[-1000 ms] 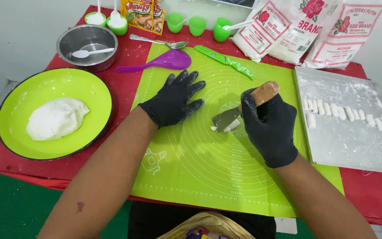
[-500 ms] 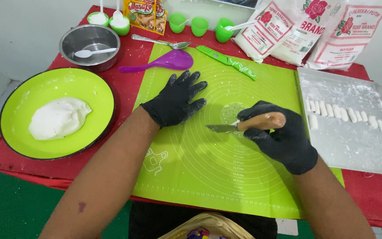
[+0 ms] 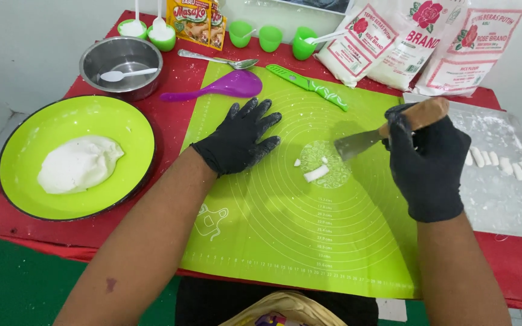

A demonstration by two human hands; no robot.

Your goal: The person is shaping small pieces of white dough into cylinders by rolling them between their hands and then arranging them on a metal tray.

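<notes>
The left hand (image 3: 240, 137) is lying flat, fingers spread, steadying the mat (image 3: 285, 241); the right hand (image 3: 427, 160) is gripping a knife (image 3: 360, 142), fingers wrapped tight, over dough pieces (image 3: 315, 174).

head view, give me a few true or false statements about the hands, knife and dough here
1. The right hand holds a knife by its wooden handle. True.
2. The left hand grips the purple spoon. False: it lies flat on the green mat; the spoon lies apart, above it.
3. Small dough pieces lie on the mat by the blade. True.
4. The big dough lump sits in the steel bowl. False: the lump lies on the green plate; the bowl holds a white spoon.
5. Both hands wear black gloves. True.
</notes>
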